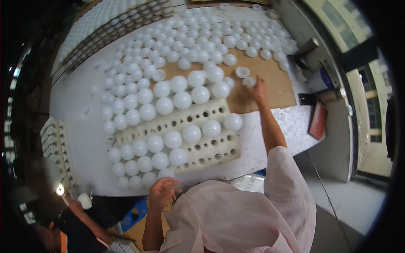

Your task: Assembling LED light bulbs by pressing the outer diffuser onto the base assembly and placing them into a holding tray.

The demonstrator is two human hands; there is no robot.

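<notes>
I am reaching my right hand (258, 87) far out, fingers closing on a small white cup (249, 82) on the brown board (276, 86). My left hand (162, 190) is resting half-curled, gripping nothing, near the white balls (182, 100).

The right hand (258, 87) hides part of a small white cup (249, 82) beneath its fingers.

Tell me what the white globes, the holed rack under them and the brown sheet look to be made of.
White globes: likely frosted glass or plastic; smooth, matte, evenly milky. Holed rack: seemingly foam or plaster; off-white, rough, chalky edges. Brown sheet: probably cardboard or hardboard; flat, dull tan surface.
</notes>
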